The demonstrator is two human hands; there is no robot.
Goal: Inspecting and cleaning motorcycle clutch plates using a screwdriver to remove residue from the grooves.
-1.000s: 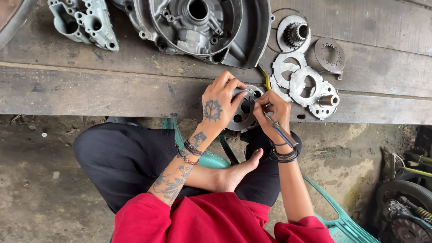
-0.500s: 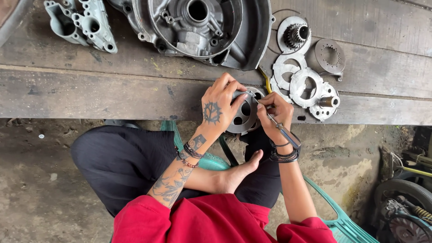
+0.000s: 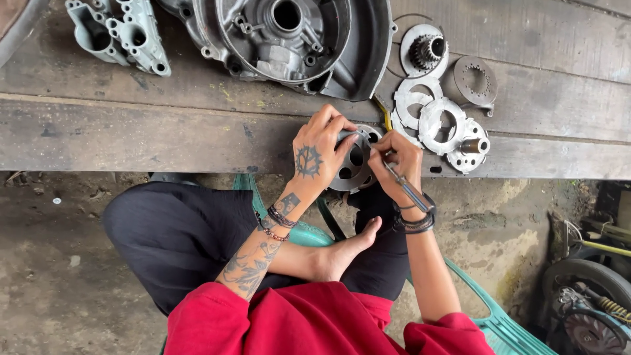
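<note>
The left hand [image 3: 317, 156] grips a round holed metal part [image 3: 355, 165] at the wooden bench's [image 3: 164, 131] near edge. The right hand [image 3: 394, 161] holds a thin metal tool [image 3: 406, 186] against it.

Grey metal hub [image 3: 353, 164], tattooed left hand [image 3: 317, 156], red shirt [image 3: 289, 325], weathered brown bench [image 3: 164, 128]
</note>
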